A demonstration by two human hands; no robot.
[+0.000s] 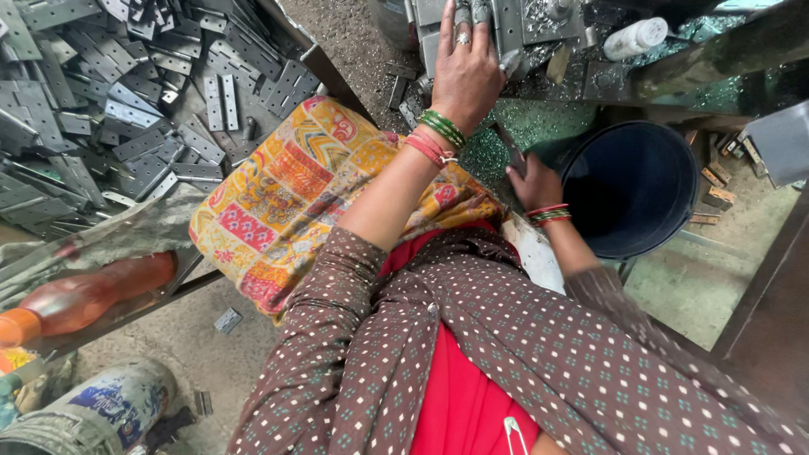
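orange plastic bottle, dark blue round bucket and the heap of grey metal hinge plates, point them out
orange plastic bottle (93, 295), head view, on the middle of its body
dark blue round bucket (674, 160), head view, on its inner wall
heap of grey metal hinge plates (93, 109), head view, on plates mid-heap

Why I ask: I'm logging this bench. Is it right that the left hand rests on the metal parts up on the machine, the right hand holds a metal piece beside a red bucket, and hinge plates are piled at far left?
Not quite: the bucket is dark blue, not red, as the head view shows. The rest holds: the left hand rests on the metal parts on the machine, the right hand holds a metal piece beside the bucket, and hinge plates are piled at far left.
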